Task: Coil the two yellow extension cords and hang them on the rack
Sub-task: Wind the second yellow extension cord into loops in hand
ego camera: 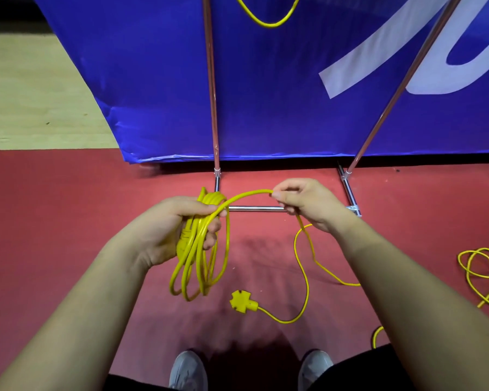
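Cord (198,249) part-coiled: grips its loops in left hand (175,221), pinches free run with right hand (311,204), above rack (254,208) base. Leaves socket (243,303) on floor (68,207); loose tangle (483,275) at floor's right edge probably uncoiled, unhung.

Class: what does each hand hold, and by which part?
The left hand grips the coiled cord at the top of its loops; the right hand pinches its free run.

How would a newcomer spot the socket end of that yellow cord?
Start at the red floor in front of the blue banner. Just ahead of the grey shoes, right of the coil hanging from the left hand, lies a yellow socket head. It is the only chunky, cross-shaped lump; the other yellow on the floor is thin cord.
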`<act>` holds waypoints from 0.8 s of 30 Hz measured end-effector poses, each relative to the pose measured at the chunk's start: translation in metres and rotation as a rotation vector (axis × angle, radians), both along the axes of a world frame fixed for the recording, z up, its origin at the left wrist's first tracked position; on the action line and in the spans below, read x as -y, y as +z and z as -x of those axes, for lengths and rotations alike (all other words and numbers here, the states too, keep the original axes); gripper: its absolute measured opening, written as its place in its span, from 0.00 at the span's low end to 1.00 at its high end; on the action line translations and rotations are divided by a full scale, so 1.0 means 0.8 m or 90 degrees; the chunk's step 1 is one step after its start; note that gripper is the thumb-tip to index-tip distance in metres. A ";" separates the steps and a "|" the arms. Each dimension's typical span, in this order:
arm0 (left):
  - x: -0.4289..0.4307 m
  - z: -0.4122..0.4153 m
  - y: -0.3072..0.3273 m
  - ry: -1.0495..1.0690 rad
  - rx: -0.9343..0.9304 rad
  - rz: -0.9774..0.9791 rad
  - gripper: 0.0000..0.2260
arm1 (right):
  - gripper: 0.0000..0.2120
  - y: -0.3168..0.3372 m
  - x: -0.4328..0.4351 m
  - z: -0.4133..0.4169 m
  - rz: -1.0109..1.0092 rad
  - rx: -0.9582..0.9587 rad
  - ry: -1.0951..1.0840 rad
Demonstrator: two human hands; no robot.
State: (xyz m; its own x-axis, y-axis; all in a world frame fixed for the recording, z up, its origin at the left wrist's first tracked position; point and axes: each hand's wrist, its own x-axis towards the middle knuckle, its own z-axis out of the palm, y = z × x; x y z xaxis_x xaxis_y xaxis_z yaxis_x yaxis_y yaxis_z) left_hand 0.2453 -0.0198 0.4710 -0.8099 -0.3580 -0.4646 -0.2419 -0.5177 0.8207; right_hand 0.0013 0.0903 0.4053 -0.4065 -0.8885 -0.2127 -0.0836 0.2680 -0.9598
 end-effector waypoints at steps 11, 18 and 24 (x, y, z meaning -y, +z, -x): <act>-0.003 0.001 -0.005 -0.021 0.003 0.035 0.09 | 0.02 0.077 0.010 -0.058 0.102 -0.203 0.158; -0.004 -0.002 -0.009 -0.076 -0.015 0.002 0.08 | 0.04 0.077 0.008 -0.079 0.111 -0.286 0.231; 0.004 -0.008 -0.002 -0.059 -0.071 -0.013 0.22 | 0.06 0.038 0.011 -0.050 0.055 -0.303 0.161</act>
